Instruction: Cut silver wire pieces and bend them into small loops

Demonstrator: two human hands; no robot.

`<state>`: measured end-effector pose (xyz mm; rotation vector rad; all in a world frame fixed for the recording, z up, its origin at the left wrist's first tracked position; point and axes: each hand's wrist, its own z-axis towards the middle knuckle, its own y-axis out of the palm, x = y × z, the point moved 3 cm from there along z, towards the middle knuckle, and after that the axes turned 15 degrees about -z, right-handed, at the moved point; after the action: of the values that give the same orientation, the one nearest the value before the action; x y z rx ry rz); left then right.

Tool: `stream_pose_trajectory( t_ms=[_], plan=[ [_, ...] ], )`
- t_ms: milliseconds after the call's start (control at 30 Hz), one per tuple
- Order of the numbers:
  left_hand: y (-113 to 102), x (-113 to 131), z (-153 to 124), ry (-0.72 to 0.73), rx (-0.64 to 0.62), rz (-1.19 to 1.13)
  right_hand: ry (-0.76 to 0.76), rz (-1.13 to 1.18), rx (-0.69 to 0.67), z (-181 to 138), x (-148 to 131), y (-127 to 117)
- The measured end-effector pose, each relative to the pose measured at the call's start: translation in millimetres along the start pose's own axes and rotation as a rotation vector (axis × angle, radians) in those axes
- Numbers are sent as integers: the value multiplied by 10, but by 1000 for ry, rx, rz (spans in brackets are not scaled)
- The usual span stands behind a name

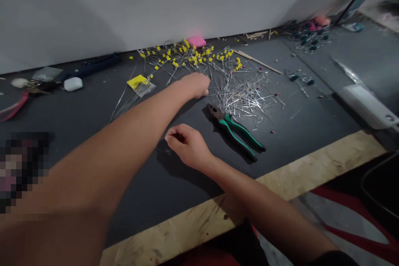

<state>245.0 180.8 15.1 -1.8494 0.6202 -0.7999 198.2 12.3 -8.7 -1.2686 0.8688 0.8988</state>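
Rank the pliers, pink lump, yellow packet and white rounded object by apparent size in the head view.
1. Pliers
2. Yellow packet
Unranked below these: pink lump and white rounded object, which look too alike to separate.

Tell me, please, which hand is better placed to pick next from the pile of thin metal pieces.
Probably the left hand: it is beside the metal pieces, while the right hand sits farther back, with the pliers in between.

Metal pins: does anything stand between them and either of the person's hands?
Yes, for the right hand: the pliers lie between it and the metal pins. Nothing visible stands between the left hand and the pins.
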Motion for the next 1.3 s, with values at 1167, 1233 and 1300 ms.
stream_pose_trajectory(
  t_ms=[1167,1233,1300],
  plan=[
    [886,75,-2322,-98,339,-1405,230,551,-45,-185,-72,-64],
    [892,67,-2329,-87,316,-1409,223,500,-39,-198,-89,-72],
    [903,65,-2333,-67,280,-1422,203,428,-28,-214,-114,-82]
  ],
)
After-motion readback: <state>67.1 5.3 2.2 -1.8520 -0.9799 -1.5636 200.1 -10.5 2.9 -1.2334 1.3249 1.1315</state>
